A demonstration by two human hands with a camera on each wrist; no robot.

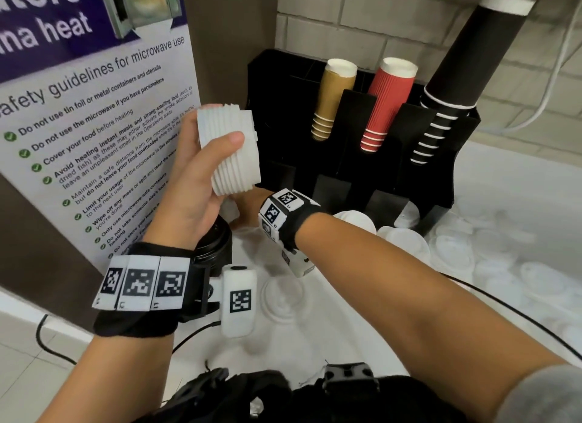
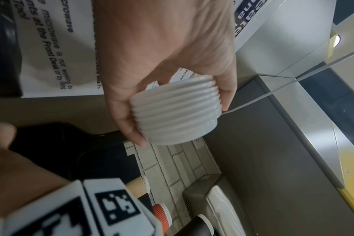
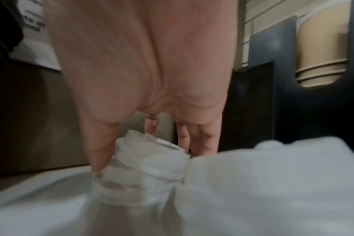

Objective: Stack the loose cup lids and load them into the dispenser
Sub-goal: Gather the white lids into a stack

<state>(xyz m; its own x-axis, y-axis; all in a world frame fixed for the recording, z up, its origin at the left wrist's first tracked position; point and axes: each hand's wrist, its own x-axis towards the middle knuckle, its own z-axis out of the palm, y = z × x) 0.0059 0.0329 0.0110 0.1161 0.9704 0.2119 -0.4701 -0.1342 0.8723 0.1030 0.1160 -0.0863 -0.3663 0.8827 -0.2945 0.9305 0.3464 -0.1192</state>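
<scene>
the left hand (image 1: 189, 183) grips a lid stack (image 1: 230, 148) on its side, thumb across the front, raised before the black dispenser (image 1: 346, 133). the right hand (image 3: 148, 71) reaches down beneath it, fingers (image 3: 99, 150) pinching a few lids (image 3: 150, 159) on the white counter (image 1: 519, 202). loose lids (image 1: 456, 249) lie to the right.

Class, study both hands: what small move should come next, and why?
Probably lift the lid that the right hand is pinching off the counter and nest it onto the stack of lids held in the left hand; many loose lids remain unstacked.
</scene>
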